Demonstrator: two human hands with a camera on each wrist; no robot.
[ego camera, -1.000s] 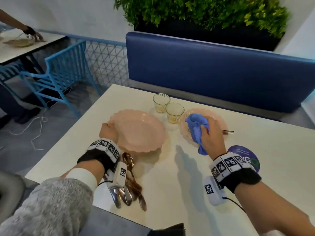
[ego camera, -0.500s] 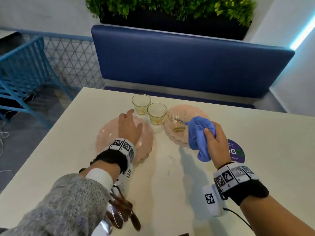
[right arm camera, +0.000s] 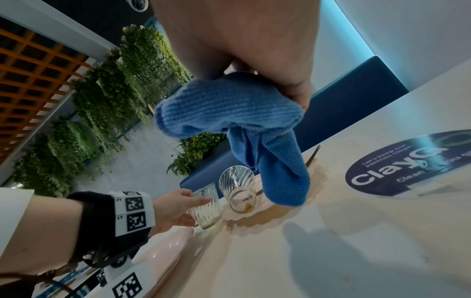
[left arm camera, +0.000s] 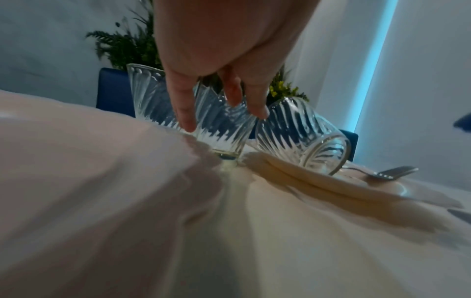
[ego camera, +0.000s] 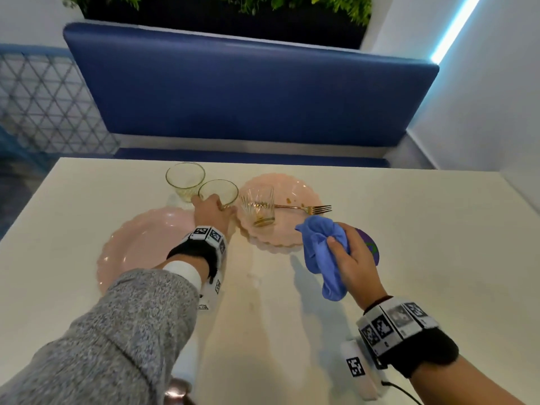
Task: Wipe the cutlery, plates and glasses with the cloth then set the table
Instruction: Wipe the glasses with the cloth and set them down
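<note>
White desk [ego camera: 380, 287] in front of a blue bench seat [ego camera: 248, 92], planter with greenery [ego camera: 292, 4] behind it.

Two pink scalloped plates on the desk. Left plate [ego camera: 140, 247] bare, partly under the left forearm. Right plate [ego camera: 295, 188] is further back and to the right, has crumbs and looks like the top of a stack, edge of another plate showing below it.

Blue cloth [ego camera: 321, 252]: bunched in the right hand [ego camera: 356, 258], fingers and thumb clenched around it, tail hanging down. Held above the desk just at the near right edge of the right plate, not touching it as far as I can tell.

Round dark sticker [ego camera: 372, 247] on the desk, mostly hidden under the right hand.

Three ribbed glasses. Far glass [ego camera: 185, 178] upright on the desk, back left. Near glass [ego camera: 219, 192] just beside it, upright on the desk between the two plates; left hand [ego camera: 211, 214] grasping it, fingers [left arm camera: 183, 104] wrapped round the side wall. Third glass [ego camera: 258, 204] stands on the right plate, brown residue in the bottom.

Gold fork [ego camera: 304, 208] lies across the right plate, tines pointing right, handle running behind the third glass.
</note>
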